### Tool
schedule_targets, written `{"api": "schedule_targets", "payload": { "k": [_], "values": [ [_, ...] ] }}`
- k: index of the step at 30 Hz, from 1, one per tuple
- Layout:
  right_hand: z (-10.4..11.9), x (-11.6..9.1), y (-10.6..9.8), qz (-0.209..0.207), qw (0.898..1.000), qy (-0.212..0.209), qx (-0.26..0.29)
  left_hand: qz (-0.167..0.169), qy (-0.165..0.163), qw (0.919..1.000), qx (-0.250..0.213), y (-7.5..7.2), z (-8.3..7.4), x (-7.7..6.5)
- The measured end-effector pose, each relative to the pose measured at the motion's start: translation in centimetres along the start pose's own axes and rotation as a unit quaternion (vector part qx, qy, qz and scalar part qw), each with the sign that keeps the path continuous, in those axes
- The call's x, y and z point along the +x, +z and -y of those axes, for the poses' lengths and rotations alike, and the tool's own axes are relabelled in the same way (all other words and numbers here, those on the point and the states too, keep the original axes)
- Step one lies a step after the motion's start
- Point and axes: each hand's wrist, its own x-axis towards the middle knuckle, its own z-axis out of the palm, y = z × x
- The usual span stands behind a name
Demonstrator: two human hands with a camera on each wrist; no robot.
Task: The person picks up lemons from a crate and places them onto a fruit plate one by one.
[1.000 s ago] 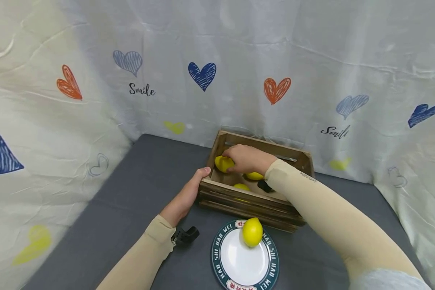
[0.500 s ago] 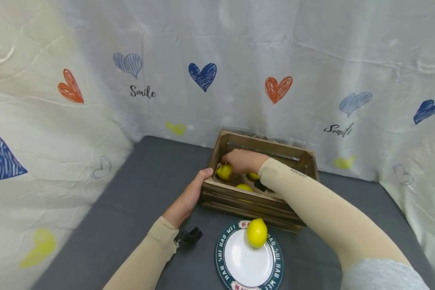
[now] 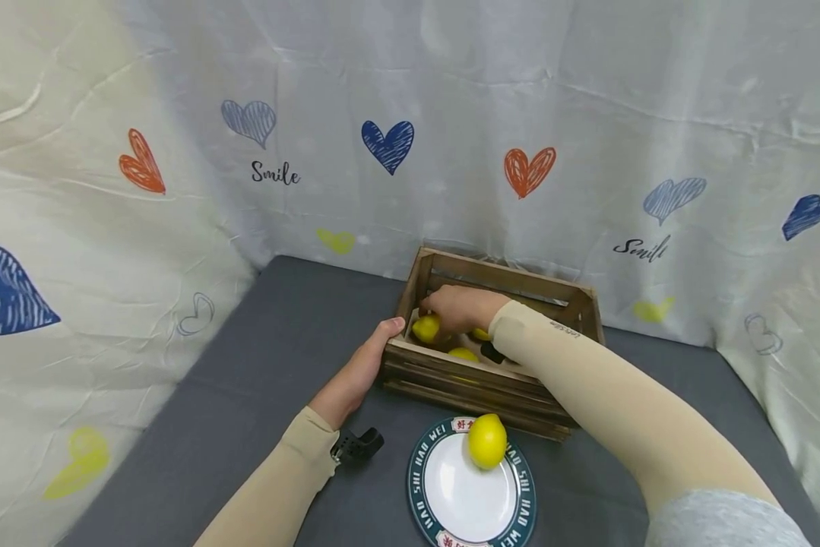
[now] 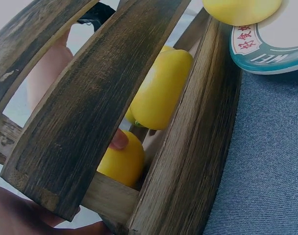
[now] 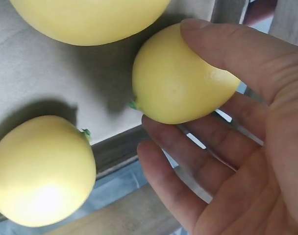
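My right hand [image 3: 466, 305] reaches into a slatted wooden crate [image 3: 478, 384] and grips a yellow lemon [image 3: 426, 328] near its left end. In the right wrist view the thumb lies on top of that lemon [image 5: 173, 81], with fingers curved along its other side. My left hand [image 3: 355, 374] holds the crate's near left corner, thumb over the rim. Other lemons [image 3: 463, 354] lie in the crate, partly hidden by the front wall and right arm. Through the slats, the left wrist view shows a fingertip on a lemon [image 4: 127, 159].
In front of the crate stands a round white plate [image 3: 460, 497] with a green lettered rim, bearing one lemon [image 3: 487, 441]. A dark grey cloth [image 3: 259, 365] covers the table. Behind hangs a white curtain [image 3: 464, 99] printed with hearts.
My right hand has lowered slightly into the crate and closed round the lemon at the left end. My left hand keeps its hold on the corner. The head view has shifted a little.
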Motion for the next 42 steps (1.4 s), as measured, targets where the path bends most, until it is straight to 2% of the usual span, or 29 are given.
{"api": "schedule_targets", "payload": {
  "k": [6,12,18,29,35,42],
  "values": [
    [0.4,-1.1,-0.5,-0.015,1.0,-0.007,-0.015,0.003,-0.001,1.0,-0.008,0.1,0.0,0.0],
    [0.8,-3.5,-1.5,-0.043,0.999,-0.006,-0.001,-0.002,0.004,1.0,-0.005,0.0,0.2,-0.1],
    [0.9,-6.9,-2.2,-0.067,0.998,-0.005,-0.001,-0.003,0.0,1.0,-0.007,0.2,0.2,0.0],
    [1.4,-13.9,-3.3,-0.135,0.989,0.021,0.054,0.011,0.019,0.9997,-0.013,-0.2,0.0,0.1],
    [1.9,-17.3,-3.1,-0.156,0.986,0.036,0.042,0.016,0.018,0.9997,-0.007,-0.1,0.0,0.2],
    [2.8,-20.5,-2.3,-0.164,0.985,0.052,0.026,0.001,0.005,0.9999,0.014,-0.1,-0.2,0.3]
  ]
}}
